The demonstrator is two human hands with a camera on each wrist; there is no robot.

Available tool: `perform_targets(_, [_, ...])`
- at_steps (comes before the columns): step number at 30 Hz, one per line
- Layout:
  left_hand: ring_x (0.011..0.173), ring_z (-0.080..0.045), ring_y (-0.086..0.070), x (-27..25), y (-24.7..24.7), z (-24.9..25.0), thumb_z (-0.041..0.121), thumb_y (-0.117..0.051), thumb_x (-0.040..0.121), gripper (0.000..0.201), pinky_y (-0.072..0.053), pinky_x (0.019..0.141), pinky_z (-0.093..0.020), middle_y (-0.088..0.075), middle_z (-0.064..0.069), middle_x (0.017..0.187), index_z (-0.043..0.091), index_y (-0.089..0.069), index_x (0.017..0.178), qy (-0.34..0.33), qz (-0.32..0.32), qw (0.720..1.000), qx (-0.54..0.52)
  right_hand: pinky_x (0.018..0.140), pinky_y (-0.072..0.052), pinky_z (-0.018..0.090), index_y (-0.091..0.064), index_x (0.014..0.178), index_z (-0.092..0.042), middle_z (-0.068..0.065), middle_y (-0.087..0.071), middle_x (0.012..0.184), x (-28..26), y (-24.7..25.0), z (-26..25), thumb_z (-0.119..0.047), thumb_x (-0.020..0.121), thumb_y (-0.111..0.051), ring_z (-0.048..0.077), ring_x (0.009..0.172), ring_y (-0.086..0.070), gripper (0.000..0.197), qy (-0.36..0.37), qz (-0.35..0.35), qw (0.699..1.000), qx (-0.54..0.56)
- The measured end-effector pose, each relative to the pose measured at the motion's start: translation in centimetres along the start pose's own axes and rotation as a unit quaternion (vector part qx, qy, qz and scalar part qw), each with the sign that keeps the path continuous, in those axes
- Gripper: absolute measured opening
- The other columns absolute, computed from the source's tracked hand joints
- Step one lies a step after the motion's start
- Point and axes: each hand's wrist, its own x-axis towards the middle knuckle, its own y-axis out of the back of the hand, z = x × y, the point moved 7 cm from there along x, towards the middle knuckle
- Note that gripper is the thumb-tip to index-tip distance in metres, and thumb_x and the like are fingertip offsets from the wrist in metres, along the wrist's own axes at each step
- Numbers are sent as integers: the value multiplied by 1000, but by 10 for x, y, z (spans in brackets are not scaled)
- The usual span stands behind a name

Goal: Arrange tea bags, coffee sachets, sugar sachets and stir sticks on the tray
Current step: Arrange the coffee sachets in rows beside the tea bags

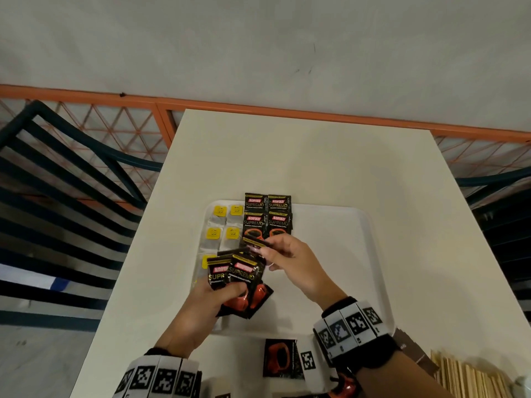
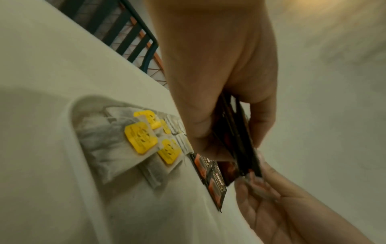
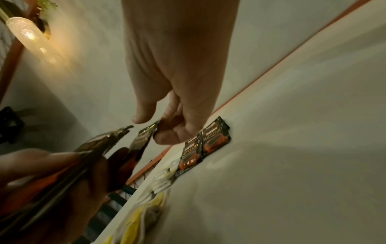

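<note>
A white tray (image 1: 344, 225) lies on the table. Several tea bags with yellow tags (image 1: 227, 222) lie in its left part, seen close in the left wrist view (image 2: 140, 138). Several black coffee sachets (image 1: 267, 215) lie in rows beside them (image 3: 208, 143). My left hand (image 1: 201, 305) grips a fan of coffee sachets (image 1: 238, 280) above the tray's near left. My right hand (image 1: 287, 259) pinches the top edge of one sachet (image 1: 254, 242) of that fan (image 3: 144, 137), between thumb and fingers.
One more coffee sachet (image 1: 280, 359) lies on the table near the front edge. Wooden stir sticks (image 1: 471, 377) and brown sachets (image 1: 411, 349) lie at the front right. A dark slatted chair (image 1: 57, 211) stands left of the table, an orange railing (image 1: 258, 107) behind.
</note>
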Motion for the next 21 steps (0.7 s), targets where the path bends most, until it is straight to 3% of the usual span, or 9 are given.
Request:
perform_targets(2, [96, -33, -67, 0, 4, 1, 18, -74, 61, 53, -55, 76, -39, -70, -17, 104, 12, -62, 112, -2, 9, 1000, -29, 68, -54, 19, -58, 103, -10, 1, -64, 87, -4, -9, 10, -14, 88, -59, 10, 75, -62, 16, -33, -31, 999, 2])
perform_targets(6, [98, -32, -67, -1, 5, 2, 14, -65, 69, 47, -56, 73, -35, -70, -16, 105, 11, -60, 116, -2, 9, 999, -31, 59, -51, 15, -60, 96, -10, 0, -66, 86, -9, -25, 26, -6, 90, -55, 5, 71, -65, 9, -64, -55, 996, -6])
perform_targets(9, [99, -32, -66, -1, 8, 1, 9, -70, 73, 46, -56, 71, -34, -70, -16, 106, 12, -59, 117, -5, 25, 999, -32, 56, -51, 16, -60, 85, -14, 0, -64, 80, -4, -25, 27, -5, 90, -55, 4, 64, -64, 12, -72, -23, 997, 26])
perform_targets(11, [98, -33, -67, -2, 17, 0, 5, -63, 81, 34, -56, 74, -36, -71, -15, 103, 11, -60, 114, -10, 63, 998, -31, 58, -53, 20, -60, 81, -15, 1, -63, 76, 4, -17, 29, -5, 89, -56, 8, 62, -62, 13, -77, 23, 996, 26])
perform_targets(13, [95, -32, -67, -4, 29, 0, 2, -58, 85, 26, -54, 79, -39, -72, -14, 98, 10, -63, 108, -14, 105, 994, -36, 62, -55, 23, -61, 88, -11, 3, -62, 74, 13, -5, 32, -7, 89, -57, 13, 61, -60, 6, -85, 75, 994, -2])
perform_targets(15, [90, -27, -69, -6, 39, 1, 1, -57, 84, 26, -53, 78, -37, -72, -13, 97, 10, -63, 108, -16, 131, 990, -48, 61, -53, 23, -60, 98, -7, 3, -61, 72, 20, 4, 35, -7, 88, -57, 14, 61, -58, 10, -89, 107, 990, -30])
perform_targets(18, [85, -21, -70, -7, 46, 1, 1, -56, 84, 25, -56, 69, -29, -72, -11, 95, 11, -62, 106, -21, 137, 988, -70, 57, -49, 21, -60, 100, -8, 1, -60, 69, 27, 4, 38, -9, 89, -57, 12, 60, -55, 12, -94, 113, 986, -75])
perform_targets(21, [85, -20, -71, -7, 44, 1, 4, -58, 82, 25, -53, 71, -30, -74, -8, 92, 10, -62, 106, -19, 127, 989, -74, 56, -44, 19, -63, 101, -6, 0, -60, 67, 34, 2, 38, -13, 88, -58, 10, 57, -54, 15, -90, 119, 982, -113])
